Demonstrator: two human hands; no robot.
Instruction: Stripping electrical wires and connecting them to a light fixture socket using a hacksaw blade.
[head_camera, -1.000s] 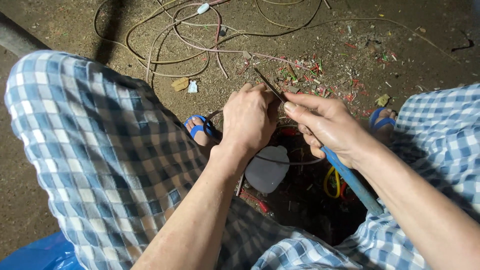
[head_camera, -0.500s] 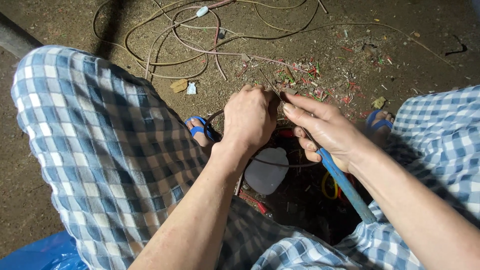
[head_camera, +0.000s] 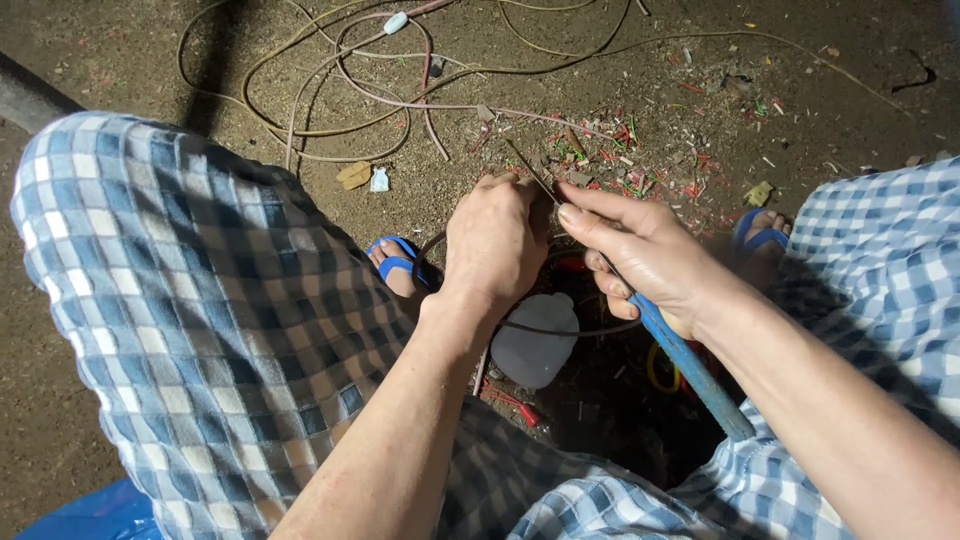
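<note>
My left hand (head_camera: 497, 240) is closed, knuckles up, around something I cannot make out; a thin dark wire (head_camera: 560, 329) loops out below it. My right hand (head_camera: 645, 258) grips a tool with a long blue handle (head_camera: 690, 365). The tool's thin metal tip (head_camera: 530, 168) pokes out past my fingers, right beside the left hand's fingertips. Both hands meet above the ground between my knees, which are covered by blue-and-white checked cloth (head_camera: 210, 310).
Long tan and pink cables (head_camera: 340, 90) coil on the dirt ahead. Red and green wire scraps (head_camera: 620, 140) litter the ground beyond the hands. A pale round object (head_camera: 535, 355) lies below the hands. My feet wear blue sandals (head_camera: 398, 262).
The hands have stayed together in nearly the same place. The right hand with the blue-handled tool has shifted slightly; the grip of both hands is unchanged.
</note>
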